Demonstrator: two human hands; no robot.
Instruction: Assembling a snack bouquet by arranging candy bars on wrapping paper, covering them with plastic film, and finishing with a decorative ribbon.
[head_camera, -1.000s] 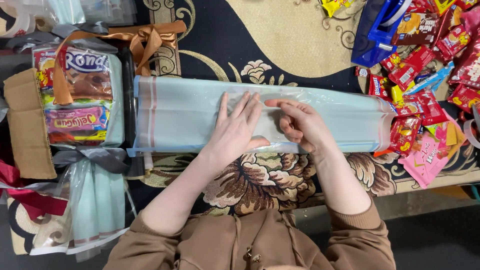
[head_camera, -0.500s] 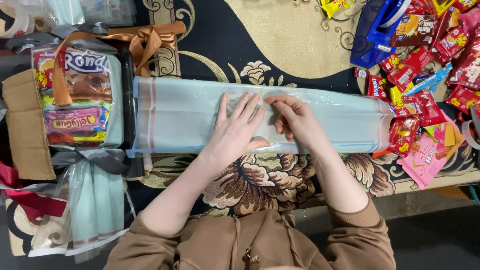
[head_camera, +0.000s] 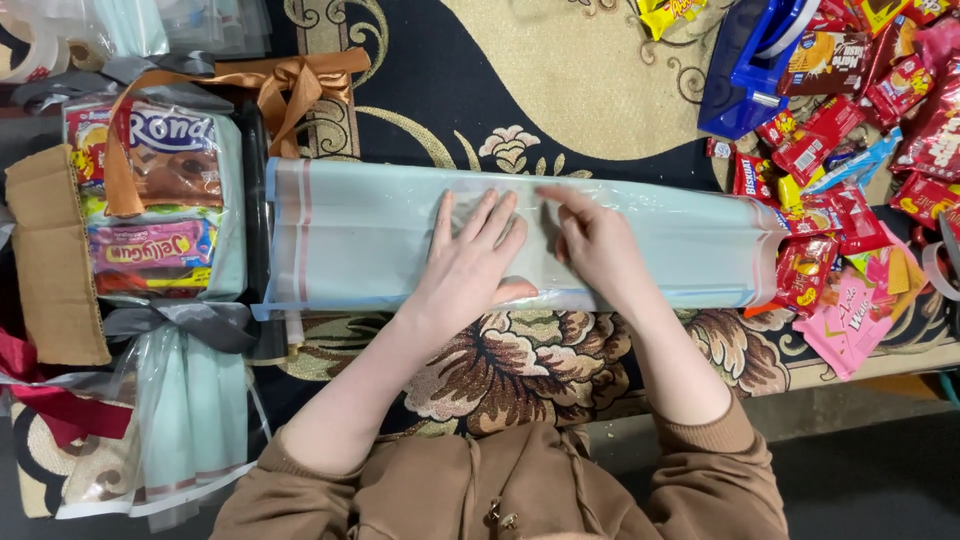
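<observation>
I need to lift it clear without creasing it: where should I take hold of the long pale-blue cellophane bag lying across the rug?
Probably by its open left end. The pale-blue cellophane bag lies flat, running left to right, with the left hand and right hand pressing its middle. The striped left edge is free of clutter, so come in from the left and pinch it there; the right end butts against the snack packets.

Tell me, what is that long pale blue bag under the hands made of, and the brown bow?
The long pale blue bag looks like thin, see-through plastic film: glossy, crinkly, with light glinting off it where the left hand and right hand press it flat. The brown bow looks like satin ribbon, smooth with a soft shine, probably fabric.
</observation>
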